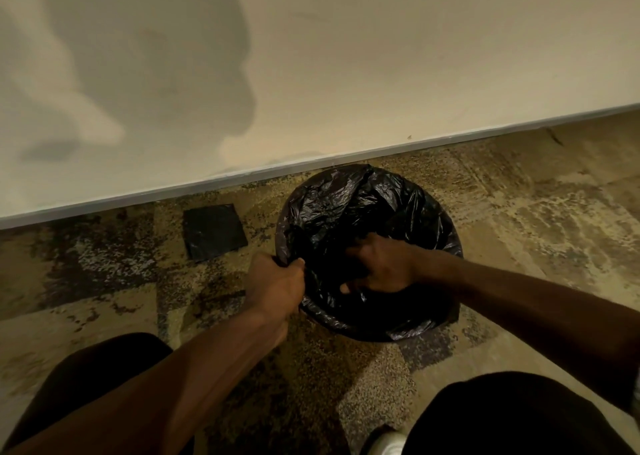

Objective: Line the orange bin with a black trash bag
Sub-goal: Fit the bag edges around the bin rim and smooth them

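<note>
A round bin stands on the floor close to the wall, fully covered by a crinkled black trash bag (349, 205) draped over its rim, so no orange shows. My left hand (273, 285) is clenched on the bag's edge at the bin's near-left rim. My right hand (384, 264) reaches down inside the bag with fingers spread, pressing the plastic into the bin; its fingertips are partly lost in the dark folds.
A folded black bag (214, 231) lies flat on the patterned carpet left of the bin. A pale wall with a white baseboard (138, 196) runs just behind. My knees in dark shorts and a white shoe (388, 442) are at the bottom.
</note>
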`<state>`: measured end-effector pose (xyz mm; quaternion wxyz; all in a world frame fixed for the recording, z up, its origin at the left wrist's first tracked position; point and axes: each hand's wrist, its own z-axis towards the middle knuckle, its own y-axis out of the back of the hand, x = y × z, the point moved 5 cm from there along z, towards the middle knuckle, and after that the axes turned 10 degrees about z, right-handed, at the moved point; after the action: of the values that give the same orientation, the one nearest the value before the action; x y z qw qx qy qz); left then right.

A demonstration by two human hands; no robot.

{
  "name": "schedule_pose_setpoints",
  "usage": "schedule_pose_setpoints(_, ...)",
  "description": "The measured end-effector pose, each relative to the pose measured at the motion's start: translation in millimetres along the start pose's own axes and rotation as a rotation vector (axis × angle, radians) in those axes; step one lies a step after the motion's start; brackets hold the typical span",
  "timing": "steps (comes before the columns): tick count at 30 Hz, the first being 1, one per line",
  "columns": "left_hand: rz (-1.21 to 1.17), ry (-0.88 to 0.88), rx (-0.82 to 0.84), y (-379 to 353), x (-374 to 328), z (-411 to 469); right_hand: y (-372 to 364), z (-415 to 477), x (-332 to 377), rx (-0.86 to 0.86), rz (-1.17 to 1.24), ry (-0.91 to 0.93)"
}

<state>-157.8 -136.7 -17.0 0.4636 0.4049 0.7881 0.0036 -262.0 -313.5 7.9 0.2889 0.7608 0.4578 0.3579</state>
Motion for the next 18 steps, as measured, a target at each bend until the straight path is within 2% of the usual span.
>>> schedule_pose_setpoints(2, -0.004, 0.005, -0.001, 0, 0, 0, -23, 5, -16, 0.193, -0.306, -0.095)
schedule_pose_setpoints(4, -0.005, 0.007, -0.011, -1, 0, 1, -35, 6, -29, 0.312, -0.462, -0.131)
schedule_pose_setpoints(7, -0.004, 0.003, -0.025, -2, 1, 1, -46, -5, -44, 0.374, -0.592, -0.112)
schedule_pose_setpoints(8, -0.001, -0.002, -0.031, -2, 1, 2, -48, -7, -49, 0.348, -0.615, -0.12)
schedule_pose_setpoints(9, 0.005, -0.006, -0.033, -2, 1, 2, -46, -10, -52, 0.253, -0.647, -0.115)
schedule_pose_setpoints(11, 0.008, 0.002, -0.039, -2, 0, 2, -25, -19, -51, -0.092, -0.617, -0.175)
schedule_pose_setpoints(12, 0.007, 0.003, -0.045, -2, 0, 1, -24, -22, -57, -0.02, -0.502, -0.264)
schedule_pose_setpoints(14, 0.016, 0.003, -0.057, -2, -1, 1, -39, -16, -59, 0.342, -0.323, -0.262)
schedule_pose_setpoints(16, 0.02, 0.014, -0.06, -1, -1, 0, -27, -9, -41, 0.438, -0.276, -0.244)
schedule_pose_setpoints(18, 0.023, 0.009, -0.047, -1, -1, -1, -10, -1, -27, 0.389, -0.238, -0.228)
